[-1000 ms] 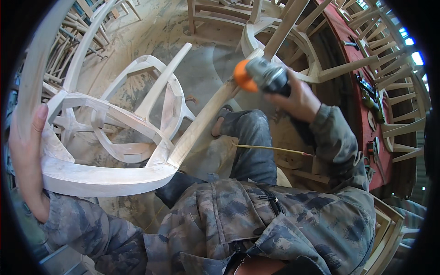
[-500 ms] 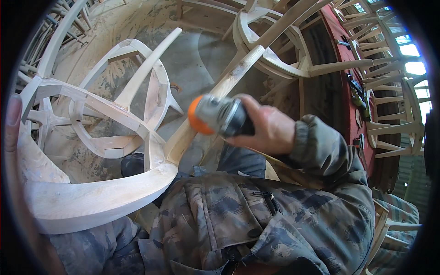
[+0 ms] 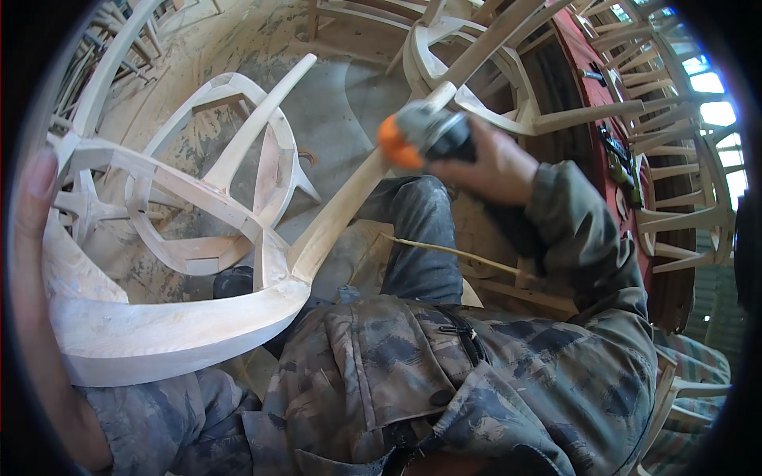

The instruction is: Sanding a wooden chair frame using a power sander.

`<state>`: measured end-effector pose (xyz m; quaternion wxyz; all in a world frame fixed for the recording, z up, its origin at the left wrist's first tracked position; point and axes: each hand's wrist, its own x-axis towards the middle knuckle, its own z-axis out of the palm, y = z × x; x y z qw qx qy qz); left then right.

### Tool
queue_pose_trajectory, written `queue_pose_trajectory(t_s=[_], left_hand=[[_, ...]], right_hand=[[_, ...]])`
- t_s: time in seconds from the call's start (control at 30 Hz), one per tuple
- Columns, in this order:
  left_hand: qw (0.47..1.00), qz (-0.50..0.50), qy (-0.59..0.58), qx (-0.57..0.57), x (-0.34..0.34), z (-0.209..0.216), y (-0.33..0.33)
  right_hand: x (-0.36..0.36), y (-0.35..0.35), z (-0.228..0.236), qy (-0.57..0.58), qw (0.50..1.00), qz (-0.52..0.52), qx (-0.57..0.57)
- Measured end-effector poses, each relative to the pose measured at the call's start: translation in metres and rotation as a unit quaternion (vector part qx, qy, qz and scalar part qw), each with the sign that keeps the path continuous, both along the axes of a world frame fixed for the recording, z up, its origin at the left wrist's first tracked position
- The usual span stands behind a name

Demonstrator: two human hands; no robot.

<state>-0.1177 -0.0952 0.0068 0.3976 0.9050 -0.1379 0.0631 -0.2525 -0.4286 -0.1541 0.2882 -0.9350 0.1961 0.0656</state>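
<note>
My right hand (image 3: 502,165) is wrapped round an angle grinder (image 3: 436,131) with an orange head, slightly blurred by motion. The grinder lies over the upper part of a pale wooden leg (image 3: 337,214), hiding some of it. That leg rises from a curved, unpainted chair frame (image 3: 175,329) tilted across my lap. At the far left my left hand (image 3: 38,186) grips the frame's outer side; one digit lies along the wood and the others are hidden.
Another wooden frame (image 3: 202,250) with an upright leg lies on the dusty floor (image 3: 333,87). More chair frames (image 3: 520,111) stand beyond the grinder. A red-topped bench (image 3: 595,87) with tools runs along the right, beside stacked chair parts (image 3: 675,151). A thin cord (image 3: 452,250) crosses near my knee.
My right hand has carried the grinder up and to the right along the leg, toward its far end. My knee now shows below it. The chair frame has shifted only slightly.
</note>
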Motion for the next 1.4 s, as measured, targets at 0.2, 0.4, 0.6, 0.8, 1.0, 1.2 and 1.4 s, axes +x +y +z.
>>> queue_pose_trajectory(t_s=[0.2, 0.4, 0.6, 0.8, 1.0, 1.2, 1.4], left_hand=[[0.989, 0.045, 0.123, -0.075, 0.060, -0.028, 0.065], [0.995, -0.044, -0.060, 0.064, 0.087, -0.023, 0.080], [0.983, -0.065, -0.122, 0.119, 0.093, -0.012, 0.078], [0.978, -0.064, -0.143, 0.139, 0.100, -0.013, 0.092], [0.976, -0.055, -0.138, 0.161, 0.119, -0.013, 0.104], [0.971, -0.074, -0.166, 0.155, 0.123, -0.017, 0.087], [0.968, -0.093, -0.160, 0.171, 0.124, -0.022, 0.087]], right_hand=[[-0.026, 0.068, -0.012, 0.001, 0.991, 0.110, 0.070], [-0.018, -0.024, -0.015, -0.140, 0.989, -0.024, -0.027], [-0.021, -0.025, -0.027, -0.189, 0.981, -0.053, -0.002], [-0.035, 0.080, -0.059, -0.164, 0.980, 0.093, 0.058], [-0.027, 0.025, -0.055, -0.264, 0.964, 0.005, 0.035], [-0.026, -0.052, -0.063, -0.299, 0.921, -0.206, 0.138], [-0.070, -0.005, -0.071, -0.320, 0.870, -0.277, 0.254]])
